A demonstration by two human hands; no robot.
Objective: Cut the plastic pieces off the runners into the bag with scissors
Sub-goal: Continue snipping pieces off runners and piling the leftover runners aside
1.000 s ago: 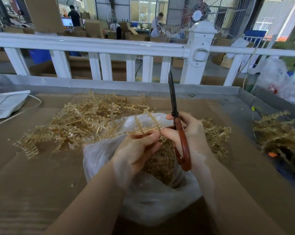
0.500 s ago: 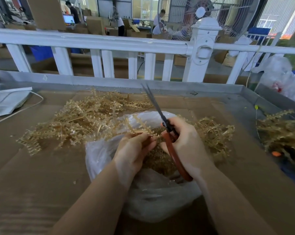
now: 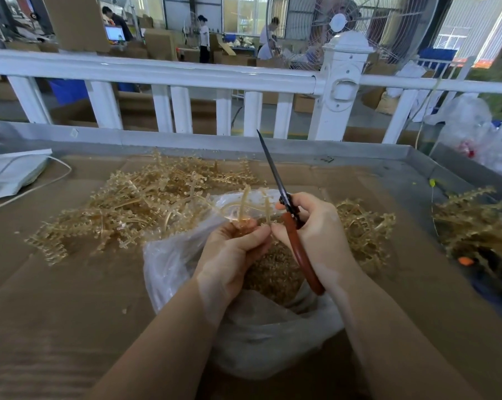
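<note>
The left hand (image 3: 232, 255) pinches a runner (image 3: 245, 204) at the centre of the frame, just above the open mouth of the bag (image 3: 273, 342). The right hand (image 3: 316, 235) grips the scissors (image 3: 287, 209) by the red handle, and its fingertips also touch the runner. The blades look closed and point up and away, toward the upper middle of the frame, so they are not on the plastic.

The risks I see are these. The fingers of both hands are very close together at the runner, so if the blades come down to cut there, they may nip a fingertip. The branches are thin and springy; a cut piece may jump past the bag's rim onto the cardboard (image 3: 70, 313). The bag is soft and stands only between the forearms, so a push could make it lean and spill the pieces (image 3: 273, 272) inside. The uncut pile (image 3: 146, 203) lies at the centre left, touching the bag.
</note>
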